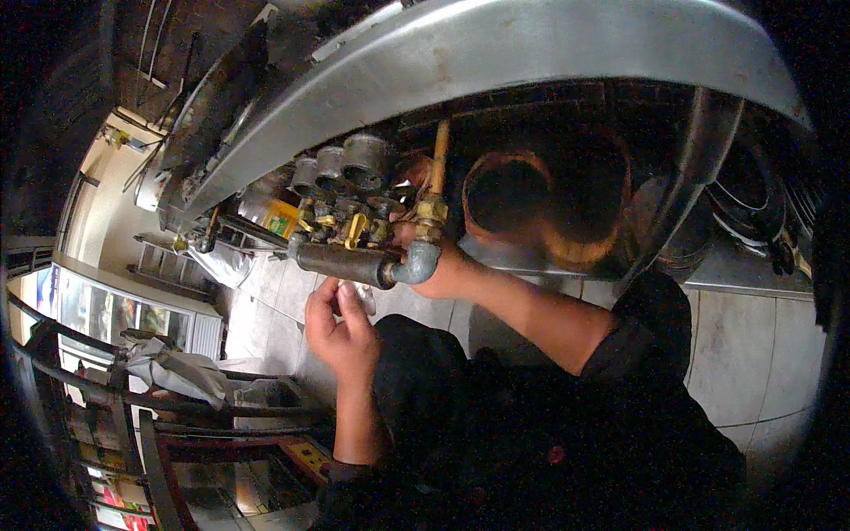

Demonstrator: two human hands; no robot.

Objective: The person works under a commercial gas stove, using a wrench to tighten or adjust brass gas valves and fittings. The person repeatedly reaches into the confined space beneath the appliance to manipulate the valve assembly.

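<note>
A dark horizontal gas pipe with a grey elbow at its right end sits beneath the steel counter. Several brass valves with yellow levers rise from it, and stubby metal cylinders stand just behind them. My left hand is just below the pipe, thumb and fingers pinched together; a small whitish piece shows at the fingertips, too unclear to name. My right hand reaches behind the elbow and the brass fitting. Its fingers are mostly hidden by them.
Overhead curves the steel counter edge. Large round rusty-rimmed pots stand on the lower shelf to the right, beyond a slanting metal leg. Stacked pans lie farther right. At left are a glass-fronted fridge and dark racks.
</note>
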